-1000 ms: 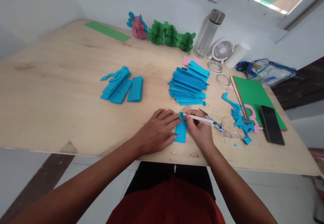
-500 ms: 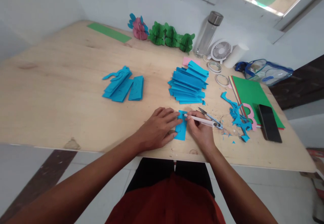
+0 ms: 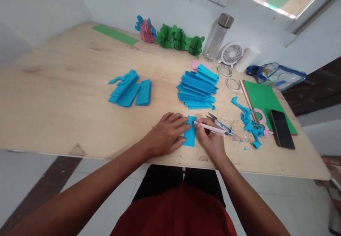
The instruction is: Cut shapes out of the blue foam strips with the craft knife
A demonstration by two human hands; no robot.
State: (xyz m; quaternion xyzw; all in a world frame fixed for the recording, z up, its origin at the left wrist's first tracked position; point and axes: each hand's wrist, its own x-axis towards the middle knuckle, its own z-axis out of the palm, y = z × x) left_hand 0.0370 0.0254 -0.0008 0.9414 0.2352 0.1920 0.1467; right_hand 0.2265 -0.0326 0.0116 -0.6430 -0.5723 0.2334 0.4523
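Note:
A small blue paper strip (image 3: 189, 140) lies near the table's front edge, with a drawn curved line on it. My left hand (image 3: 167, 133) rests flat beside it, fingers stretched out and their tips on its left side. In my right hand (image 3: 211, 138) is a white pen (image 3: 211, 128), its tip at the strip's upper right part. Thread snips (image 3: 221, 124) with blue handles lie just beyond my right hand. Farther back is a pile of blue folded papers (image 3: 198, 86). More blue folded pieces (image 3: 129, 93) lie to the left, some with drawn lines.
Blue paper scraps (image 3: 250, 124), a pink cut-out (image 3: 262, 122), green sheets (image 3: 262, 99) and a phone (image 3: 282, 129) lie at right. Along the wall stand paper ornaments (image 3: 179, 38), a glass bottle (image 3: 220, 37), a small fan (image 3: 232, 54) and a clear pouch (image 3: 279, 75). Tape rolls (image 3: 233, 84) lie nearby.
The pen has tilted slightly and its tip has shifted a little on the blue strip. My left hand stays in place. The whole view has shifted slightly.

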